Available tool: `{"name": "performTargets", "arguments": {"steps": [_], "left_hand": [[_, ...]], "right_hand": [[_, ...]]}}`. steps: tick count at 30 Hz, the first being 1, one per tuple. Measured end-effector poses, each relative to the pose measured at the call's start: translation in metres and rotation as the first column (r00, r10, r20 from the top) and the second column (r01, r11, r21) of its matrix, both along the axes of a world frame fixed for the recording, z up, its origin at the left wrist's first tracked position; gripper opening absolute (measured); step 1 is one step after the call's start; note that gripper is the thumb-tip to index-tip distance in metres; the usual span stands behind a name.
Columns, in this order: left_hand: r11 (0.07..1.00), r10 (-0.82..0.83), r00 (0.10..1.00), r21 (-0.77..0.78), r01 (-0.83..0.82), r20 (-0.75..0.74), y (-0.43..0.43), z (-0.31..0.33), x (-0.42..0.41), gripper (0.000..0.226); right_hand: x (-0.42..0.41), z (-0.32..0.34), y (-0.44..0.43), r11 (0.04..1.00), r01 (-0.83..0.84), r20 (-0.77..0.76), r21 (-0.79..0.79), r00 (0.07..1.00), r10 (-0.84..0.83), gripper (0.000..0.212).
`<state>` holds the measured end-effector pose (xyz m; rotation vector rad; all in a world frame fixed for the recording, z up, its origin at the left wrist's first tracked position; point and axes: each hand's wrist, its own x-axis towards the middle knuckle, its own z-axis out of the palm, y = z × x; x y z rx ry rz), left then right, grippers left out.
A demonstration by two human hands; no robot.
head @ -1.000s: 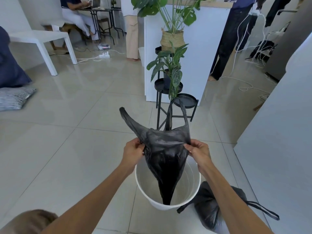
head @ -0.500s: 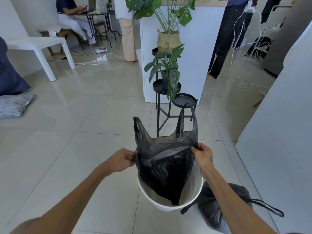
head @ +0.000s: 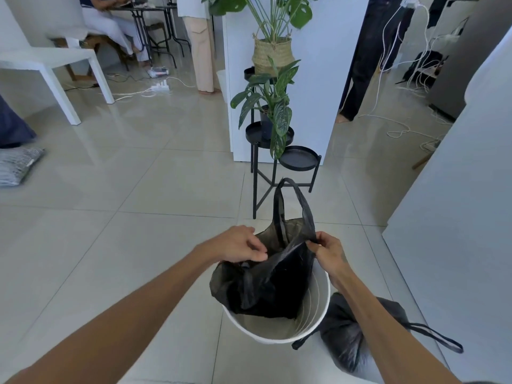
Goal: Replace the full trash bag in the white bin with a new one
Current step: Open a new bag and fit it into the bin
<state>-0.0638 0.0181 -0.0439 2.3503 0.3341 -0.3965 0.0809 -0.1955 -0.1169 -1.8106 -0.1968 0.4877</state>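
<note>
The white bin (head: pixel 304 331) stands on the tiled floor just below my hands. A new black trash bag (head: pixel 266 286) hangs into it, its mouth spread over the far and left rim and one handle loop sticking up. My left hand (head: pixel 238 245) pinches the bag's left edge at the rim. My right hand (head: pixel 329 252) grips the bag's right edge above the rim. The full black trash bag (head: pixel 349 331) lies on the floor to the right of the bin, partly hidden by my right forearm.
A black plant stand (head: pixel 277 162) with potted plants stands just beyond the bin, in front of a white counter (head: pixel 318 79). A pale wall or cabinet (head: pixel 457 217) rises at the right. People, cables and a white table (head: pixel 55 65) are farther back.
The bag has been lowered deeper into the bin and its mouth opened wider. Both hands have come down to the rim, and the left handle has dropped out of sight.
</note>
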Motion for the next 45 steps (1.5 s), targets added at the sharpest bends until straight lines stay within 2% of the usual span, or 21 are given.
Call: {"name": "performTargets", "arguments": {"steps": [2, 5, 8, 10, 12, 14, 18, 20, 25, 29, 32, 35, 37, 39, 42, 43, 45], "left_hand": [[0.978, -0.016, 1.000, 0.205, 0.021, -0.025, -0.008, -0.018, 0.006, 0.040], [0.960, 0.003, 0.999, 0.279, 0.012, -0.054, -0.010, -0.032, 0.004, 0.046], [0.945, 0.014, 0.998, 0.326, 0.005, -0.056, -0.012, -0.038, 0.002, 0.049], [0.940, 0.038, 0.997, 0.342, -0.012, -0.067, -0.017, -0.041, 0.001, 0.044], [0.943, 0.068, 0.997, 0.328, -0.050, -0.044, -0.022, -0.041, -0.001, 0.028], [0.948, 0.104, 0.995, 0.304, -0.096, -0.010, -0.027, -0.039, -0.002, 0.013], [0.951, 0.158, 0.980, 0.250, -0.184, 0.122, -0.036, -0.038, -0.008, 0.028], [0.951, 0.185, 0.967, 0.216, -0.221, 0.176, -0.040, -0.032, -0.011, 0.032], [0.950, 0.276, 0.949, 0.108, -0.294, 0.155, -0.037, -0.017, -0.017, 0.049], [0.945, 0.325, 0.940, -0.001, -0.327, 0.100, -0.036, -0.007, -0.022, 0.069], [0.936, 0.350, 0.931, -0.075, -0.344, 0.105, -0.041, -0.011, -0.024, 0.072], [0.902, 0.412, 0.904, -0.194, -0.387, 0.114, -0.046, -0.012, -0.022, 0.068], [0.884, 0.430, 0.897, -0.254, -0.393, 0.107, -0.049, -0.012, -0.023, 0.071], [0.892, 0.419, 0.902, -0.234, -0.387, 0.105, -0.046, -0.013, -0.028, 0.083], [0.894, 0.413, 0.907, -0.225, -0.387, 0.082, -0.034, -0.019, -0.039, 0.101], [0.901, 0.410, 0.909, -0.192, -0.390, 0.073, -0.030, -0.020, -0.043, 0.100], [0.925, 0.373, 0.926, -0.103, -0.366, 0.055, -0.026, -0.022, -0.050, 0.090]], "right_hand": [[0.003, 0.002, -0.003, 0.999, -0.020, 0.026, -0.033, 0.999, 0.021, 0.022], [0.004, 0.010, -0.003, 0.996, 0.026, 0.067, -0.084, 0.998, -0.021, 0.016], [-0.014, 0.017, -0.001, 0.972, 0.160, 0.156, -0.174, 0.979, -0.134, 0.052], [-0.040, 0.017, -0.003, 0.942, 0.305, 0.243, -0.137, 0.933, -0.266, 0.044], [-0.069, 0.013, -0.008, 0.938, 0.337, 0.265, -0.081, 0.915, -0.306, 0.028], [-0.089, 0.005, -0.010, 0.965, 0.240, 0.260, -0.109, 0.943, -0.205, 0.021], [-0.095, -0.010, 0.001, 0.971, -0.048, 0.211, -0.235, 0.972, 0.099, 0.013], [-0.088, -0.012, 0.010, 0.940, -0.124, 0.153, -0.317, 0.972, 0.179, 0.030], [-0.068, -0.002, 0.008, 0.915, -0.193, 0.081, -0.354, 0.969, 0.235, 0.053], [-0.062, 0.019, -0.007, 0.882, -0.202, 0.161, -0.425, 0.942, 0.293, 0.051], [-0.070, 0.034, -0.010, 0.918, -0.204, 0.160, -0.339, 0.950, 0.270, 0.053], [-0.078, 0.045, -0.005, 0.898, -0.374, 0.054, -0.232, 0.917, 0.396, 0.048], [-0.079, 0.048, -0.005, 0.858, -0.395, 0.063, -0.328, 0.897, 0.437, 0.039], [-0.071, 0.046, -0.008, 0.830, -0.335, 0.087, -0.446, 0.907, 0.413, 0.033], [-0.056, 0.047, -0.018, 0.782, -0.248, 0.125, -0.572, 0.916, 0.382, 0.038], [-0.051, 0.052, -0.021, 0.741, -0.238, 0.134, -0.628, 0.905, 0.404, 0.038], [-0.044, 0.061, -0.023, 0.643, -0.262, 0.091, -0.720, 0.882, 0.462, 0.052]]}}
